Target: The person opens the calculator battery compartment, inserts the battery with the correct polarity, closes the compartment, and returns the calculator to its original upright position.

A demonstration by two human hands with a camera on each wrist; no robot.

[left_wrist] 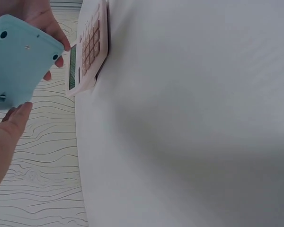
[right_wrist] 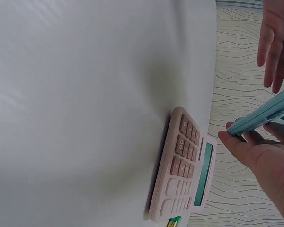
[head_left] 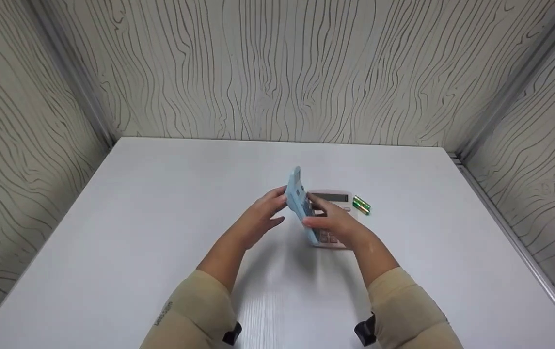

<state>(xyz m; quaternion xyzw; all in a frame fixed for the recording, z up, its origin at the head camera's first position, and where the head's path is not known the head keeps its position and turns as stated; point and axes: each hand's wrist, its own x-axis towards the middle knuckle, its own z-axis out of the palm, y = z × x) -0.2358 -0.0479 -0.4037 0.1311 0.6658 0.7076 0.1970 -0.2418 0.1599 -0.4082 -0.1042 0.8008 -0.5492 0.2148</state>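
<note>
A light blue calculator (head_left: 297, 203) is held up on edge above the table, its keys facing right. My right hand (head_left: 338, 222) grips it by its near part, with thumb and fingers on either side. My left hand (head_left: 262, 213) is at its back with fairly straight fingers; the fingertips touch or nearly touch the casing. In the left wrist view, the plain back of the blue calculator (left_wrist: 21, 61) shows round feet and a small latch. A pink calculator (right_wrist: 180, 170) lies face up on the table under the right hand, partly hidden in the head view.
Green-and-gold batteries (head_left: 361, 205) lie on the white table (head_left: 161, 218), just right of the pink calculator. Wood-grain patterned panels (head_left: 277, 72) enclose the table at the back and both sides.
</note>
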